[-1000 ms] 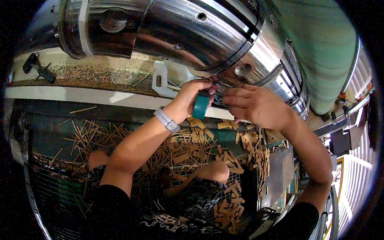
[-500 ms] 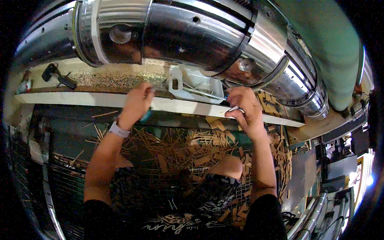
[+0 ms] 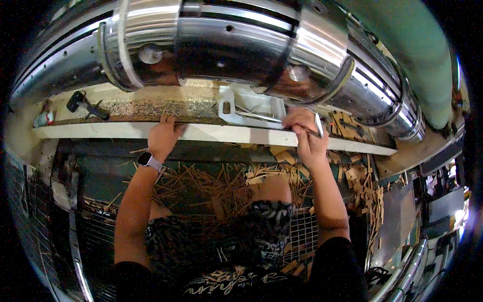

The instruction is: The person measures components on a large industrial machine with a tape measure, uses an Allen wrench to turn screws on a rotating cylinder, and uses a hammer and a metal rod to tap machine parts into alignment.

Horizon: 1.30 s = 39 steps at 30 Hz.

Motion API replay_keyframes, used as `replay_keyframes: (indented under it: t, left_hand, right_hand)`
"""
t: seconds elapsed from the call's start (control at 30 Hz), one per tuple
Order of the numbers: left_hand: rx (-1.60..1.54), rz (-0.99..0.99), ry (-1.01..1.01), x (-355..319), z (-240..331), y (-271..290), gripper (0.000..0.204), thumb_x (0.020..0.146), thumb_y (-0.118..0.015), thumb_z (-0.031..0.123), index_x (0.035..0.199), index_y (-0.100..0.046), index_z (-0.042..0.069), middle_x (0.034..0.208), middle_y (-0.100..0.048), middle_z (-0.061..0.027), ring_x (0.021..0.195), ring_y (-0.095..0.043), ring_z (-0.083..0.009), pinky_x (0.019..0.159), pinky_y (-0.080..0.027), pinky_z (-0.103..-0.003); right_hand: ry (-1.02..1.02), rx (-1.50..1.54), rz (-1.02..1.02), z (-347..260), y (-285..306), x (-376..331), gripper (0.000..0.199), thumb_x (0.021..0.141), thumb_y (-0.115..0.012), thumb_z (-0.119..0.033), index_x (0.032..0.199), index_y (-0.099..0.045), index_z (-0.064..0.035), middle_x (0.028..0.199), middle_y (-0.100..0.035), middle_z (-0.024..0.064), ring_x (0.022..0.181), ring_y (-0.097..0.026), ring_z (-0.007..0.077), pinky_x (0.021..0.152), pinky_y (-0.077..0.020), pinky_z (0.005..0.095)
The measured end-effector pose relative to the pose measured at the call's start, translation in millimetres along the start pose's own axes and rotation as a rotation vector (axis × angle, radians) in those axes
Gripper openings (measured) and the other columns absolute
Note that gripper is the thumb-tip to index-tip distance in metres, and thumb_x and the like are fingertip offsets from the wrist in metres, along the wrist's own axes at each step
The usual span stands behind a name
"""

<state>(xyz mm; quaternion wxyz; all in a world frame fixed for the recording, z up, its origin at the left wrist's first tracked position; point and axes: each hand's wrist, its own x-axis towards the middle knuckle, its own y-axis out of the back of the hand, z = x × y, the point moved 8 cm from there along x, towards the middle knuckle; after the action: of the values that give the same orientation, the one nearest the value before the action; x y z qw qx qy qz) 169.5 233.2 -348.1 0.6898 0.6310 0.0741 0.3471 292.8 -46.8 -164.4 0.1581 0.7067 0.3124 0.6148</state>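
My left hand (image 3: 163, 137) rests on the pale rail (image 3: 216, 133), fingers laid over its top edge; nothing shows in its grip. Farther right, my right hand (image 3: 308, 132) is closed around a slim silver tool (image 3: 318, 124), whose exact kind I cannot make out. That hand is beside the right end of a white plastic tray (image 3: 227, 119), which looks like a cut-open jug with a handle hole. Thin metal strips (image 3: 256, 109) lie in the tray. Above both hands runs a large shiny metal cylinder (image 3: 234, 48) with bands and bolt holes.
A black clamp-like tool (image 3: 86, 104) lies on the ledge at left, near a small can (image 3: 44, 119). Cardboard scraps (image 3: 221, 194) cover the floor and grating below the rail. A green roller (image 3: 422, 65) stands at the upper right.
My left hand has come down onto the rail from just above it. My right hand has turned, and the silver tool now points upward. The view has shifted slightly.
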Motion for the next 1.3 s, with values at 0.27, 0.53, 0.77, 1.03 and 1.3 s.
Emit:
replay_keyframes:
  t: [0.27, 0.53, 0.77, 1.03, 1.3]
  left_hand:
    - [-0.025, 0.050, 0.026, 3, 1, -5, 0.035, 0.081, -0.053, 0.035, 0.092, -0.049, 0.002, 0.097, -0.051, -0.0155, 0.073, -0.057, -0.0340, 0.059, -0.048, -0.042]
    - [0.021, 0.082, 0.034, 1, 4, -4, 0.035, 0.081, -0.054, 0.035, 0.094, -0.048, 0.003, 0.099, -0.050, -0.0144, 0.075, -0.057, -0.0347, 0.059, -0.047, -0.043]
    - [0.025, 0.023, 0.064, 2, 2, -5, 0.037, 0.081, -0.054, 0.035, 0.097, -0.048, 0.003, 0.103, -0.050, -0.0156, 0.077, -0.057, -0.0346, 0.059, -0.048, -0.042]
    - [0.039, -0.102, 0.156, 5, 8, -2, 0.037, 0.083, -0.050, 0.033, 0.104, -0.046, 0.003, 0.110, -0.049, -0.0176, 0.084, -0.056, -0.0350, 0.066, -0.048, -0.042]
    - [0.018, 0.056, 0.039, 5, 8, -2, 0.027, 0.080, -0.056, 0.029, 0.088, -0.047, 0.005, 0.093, -0.051, -0.0150, 0.070, -0.057, -0.0348, 0.054, -0.046, -0.043]
  right_hand:
    - [-0.638, 0.225, -0.015, 87, -41, -54, 0.028, 0.092, -0.041, -0.024, 0.077, -0.051, -0.0013, 0.061, -0.048, 0.0107, 0.056, -0.044, 0.0191, 0.058, -0.0406, 0.0286]
    - [-0.584, -0.024, -0.030, 96, -37, -45, 0.028, 0.089, -0.046, -0.024, 0.074, -0.050, 0.0001, 0.065, -0.053, 0.0187, 0.061, -0.053, 0.0370, 0.053, -0.0415, 0.0396]
    - [-0.568, -0.009, -0.081, 95, -34, -40, 0.027, 0.088, -0.047, -0.024, 0.075, -0.050, -0.0006, 0.063, -0.052, 0.0193, 0.059, -0.052, 0.0381, 0.052, -0.0410, 0.0402]
    - [-0.551, -0.089, -0.133, 100, -30, -42, 0.029, 0.088, -0.047, -0.024, 0.074, -0.050, 0.0006, 0.063, -0.053, 0.0183, 0.058, -0.053, 0.0364, 0.052, -0.0424, 0.0394]
    - [-0.836, 0.374, 0.009, 109, -70, -71, 0.036, 0.092, -0.042, -0.029, 0.072, -0.051, -0.0005, 0.060, -0.049, 0.0040, 0.058, -0.045, 0.0124, 0.056, -0.0395, 0.0270]
